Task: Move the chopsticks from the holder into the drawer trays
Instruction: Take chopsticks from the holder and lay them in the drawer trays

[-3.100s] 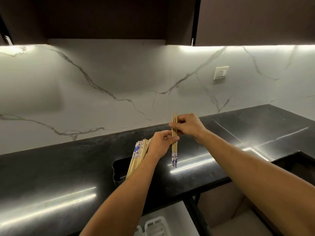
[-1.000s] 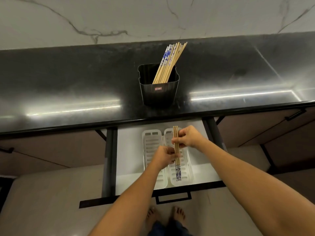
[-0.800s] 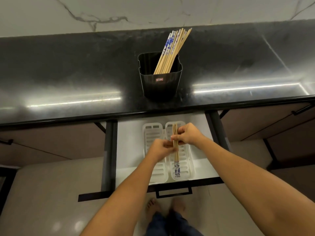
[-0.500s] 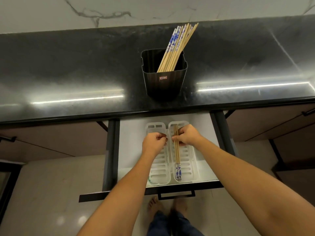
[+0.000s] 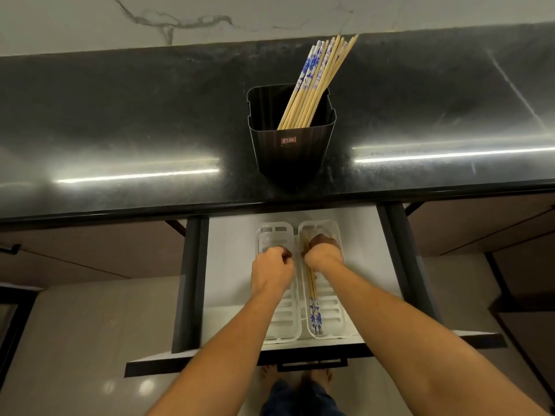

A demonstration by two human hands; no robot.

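Observation:
A black holder (image 5: 291,145) stands on the dark counter with several wooden chopsticks (image 5: 315,82) leaning to its right; some have blue-and-white ends. Below it the drawer (image 5: 228,265) is pulled out, with two white slotted trays side by side. A small bundle of chopsticks (image 5: 313,310) lies lengthwise in the right tray (image 5: 335,310), blue ends toward me. My right hand (image 5: 322,253) is closed on their far end, down in the tray. My left hand (image 5: 271,270) hovers over the left tray (image 5: 270,231) with curled fingers and nothing visible in it.
The black counter edge (image 5: 120,210) overhangs the back of the drawer. Dark drawer rails (image 5: 192,280) run along both sides, and a black handle (image 5: 312,363) is on the drawer front. My bare feet (image 5: 295,378) stand on the pale floor beneath.
The bundle went from above the counter down into the right tray. My left hand let go of it and shifted over the left tray; my right hand stays on it.

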